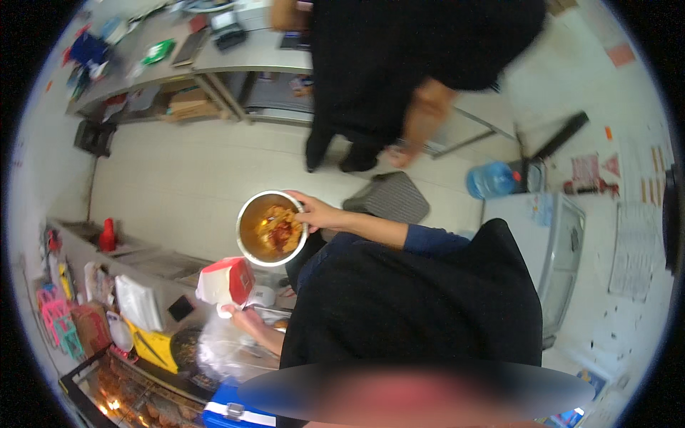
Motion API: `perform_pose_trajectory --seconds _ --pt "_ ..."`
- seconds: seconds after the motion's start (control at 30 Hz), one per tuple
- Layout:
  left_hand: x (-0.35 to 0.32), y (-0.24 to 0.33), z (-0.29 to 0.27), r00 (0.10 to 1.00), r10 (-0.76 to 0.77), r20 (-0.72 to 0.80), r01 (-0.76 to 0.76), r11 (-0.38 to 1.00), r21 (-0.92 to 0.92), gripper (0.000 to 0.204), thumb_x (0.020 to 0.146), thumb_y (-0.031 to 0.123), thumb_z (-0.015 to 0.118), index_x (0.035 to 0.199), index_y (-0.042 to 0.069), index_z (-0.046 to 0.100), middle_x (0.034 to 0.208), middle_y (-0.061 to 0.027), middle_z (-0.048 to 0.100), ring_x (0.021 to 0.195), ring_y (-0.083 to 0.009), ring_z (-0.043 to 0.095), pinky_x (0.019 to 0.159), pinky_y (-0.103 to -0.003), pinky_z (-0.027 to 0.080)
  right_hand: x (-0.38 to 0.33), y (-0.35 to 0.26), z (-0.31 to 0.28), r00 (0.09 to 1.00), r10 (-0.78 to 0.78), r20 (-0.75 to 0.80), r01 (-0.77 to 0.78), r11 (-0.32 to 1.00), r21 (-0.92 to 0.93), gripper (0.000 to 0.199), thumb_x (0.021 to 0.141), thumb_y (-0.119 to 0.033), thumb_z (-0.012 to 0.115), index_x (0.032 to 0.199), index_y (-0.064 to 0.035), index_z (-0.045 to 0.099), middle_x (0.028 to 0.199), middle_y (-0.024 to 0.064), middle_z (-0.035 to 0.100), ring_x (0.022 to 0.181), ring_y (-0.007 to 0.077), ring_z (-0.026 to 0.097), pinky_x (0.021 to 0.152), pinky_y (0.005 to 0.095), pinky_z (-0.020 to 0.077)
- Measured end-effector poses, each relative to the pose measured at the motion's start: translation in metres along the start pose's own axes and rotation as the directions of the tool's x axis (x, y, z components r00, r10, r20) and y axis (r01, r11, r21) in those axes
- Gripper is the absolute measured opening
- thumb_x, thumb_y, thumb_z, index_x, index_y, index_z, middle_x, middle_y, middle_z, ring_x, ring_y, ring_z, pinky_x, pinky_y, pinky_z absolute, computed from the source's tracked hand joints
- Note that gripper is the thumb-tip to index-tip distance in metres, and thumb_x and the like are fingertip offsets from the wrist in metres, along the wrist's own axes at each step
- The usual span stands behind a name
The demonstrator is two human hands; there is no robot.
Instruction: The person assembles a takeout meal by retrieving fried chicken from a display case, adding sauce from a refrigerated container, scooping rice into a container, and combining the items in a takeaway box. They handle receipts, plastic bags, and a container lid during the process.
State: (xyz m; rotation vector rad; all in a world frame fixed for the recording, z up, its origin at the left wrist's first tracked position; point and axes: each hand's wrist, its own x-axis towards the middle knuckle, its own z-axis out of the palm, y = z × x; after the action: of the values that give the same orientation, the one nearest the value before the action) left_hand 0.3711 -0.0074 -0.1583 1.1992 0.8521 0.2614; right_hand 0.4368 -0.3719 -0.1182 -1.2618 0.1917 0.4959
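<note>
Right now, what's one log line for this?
left hand: holds carton | right hand: holds bowl by rim | bowl: orange-red food | nearby: pan

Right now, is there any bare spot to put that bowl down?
The counter at left looks crowded: red bottle, white stack, dark pan. The steel bowl hangs over bare tiled floor, the only open patch, between counter and far table.

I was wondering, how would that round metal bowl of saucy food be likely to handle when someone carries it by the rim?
The metal bowl looks rigid, so it should keep its shape. It holds sauced food, so it is probably fairly heavy for its size and could spill if tilted. The right hand has its grip on one side of the rim only, and smooth metal there may be slippery.
</note>
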Motion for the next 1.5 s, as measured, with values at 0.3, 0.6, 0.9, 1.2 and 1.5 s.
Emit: perform_pose_trajectory --seconds 0.3,0.6,0.9,1.2,1.5 --pt "0.189 0.149 0.022 0.953 0.212 -0.216 -0.246 0.959 -0.144 0.062 0.103 0.048 0.047 0.122 -0.01 0.057 0.108 -0.014 0.067 0.093 -0.0201 0.066 0.082 -0.036 0.053 0.214 -0.078 0.073 0.996 0.082 -0.028 -0.077 0.988 0.13 0.074 0.099 -0.003 0.047 0.159 -0.0201 0.008 0.133 0.0172 0.055 0.103 0.0257 0.067 0.077 0.0364 0.0597" --pt "0.349 0.162 0.001 0.783 0.068 -0.619 -0.3 0.913 -0.278 0.064 0.105 0.048 0.04 0.123 -0.012 0.055 0.11 -0.0167 0.067 0.095 -0.0203 0.065 0.084 -0.035 0.05 0.533 -0.12 0.164 0.971 0.212 0.109 -0.203 0.975 -0.09 0.079 0.095 -0.001 0.05 0.159 -0.0245 0.011 0.108 0.0104 0.056 0.063 0.0151 0.051 0.049 0.0281 0.0417" --pt "0.465 0.275 0.007 0.517 -0.226 -0.826 -0.207 0.903 -0.376 0.07 0.104 0.053 0.038 0.127 -0.011 0.055 0.115 -0.0172 0.067 0.103 -0.0237 0.066 0.086 -0.035 0.053 0.837 -0.176 0.51 0.821 0.445 0.358 -0.322 0.878 -0.354 0.089 0.09 0.0 0.05 0.158 -0.0268 0.0 0.085 0.0043 0.05 0.061 0.0151 0.042 0.052 0.0289 0.0389" --pt "0.723 0.378 -0.068 0.54 0.04 -0.841 -0.296 0.944 -0.145 0.073 0.103 0.057 0.037 0.117 -0.01 0.063 0.103 -0.0205 0.07 0.095 -0.0242 0.068 0.085 -0.037 0.052 1.004 -0.139 0.819 0.638 0.44 0.633 -0.328 0.898 -0.293 0.078 0.086 0.003 0.049 0.151 -0.0242 0.016 0.088 0.0068 0.051 0.067 0.0206 0.052 0.05 0.0294 0.0408" --pt "1.01 0.476 -0.132 0.63 0.113 -0.768 -0.182 0.983 -0.005 0.07 0.103 0.054 0.038 0.127 -0.01 0.054 0.112 -0.0256 0.066 0.102 -0.0341 0.063 0.092 -0.041 0.047 1.135 -0.118 0.962 0.716 0.515 0.472 -0.374 0.853 -0.364 0.086 0.086 0.001 0.052 0.153 -0.0352 0.011 0.092 0.0098 0.052 0.068 0.0244 0.056 0.05 0.0293 0.0426"
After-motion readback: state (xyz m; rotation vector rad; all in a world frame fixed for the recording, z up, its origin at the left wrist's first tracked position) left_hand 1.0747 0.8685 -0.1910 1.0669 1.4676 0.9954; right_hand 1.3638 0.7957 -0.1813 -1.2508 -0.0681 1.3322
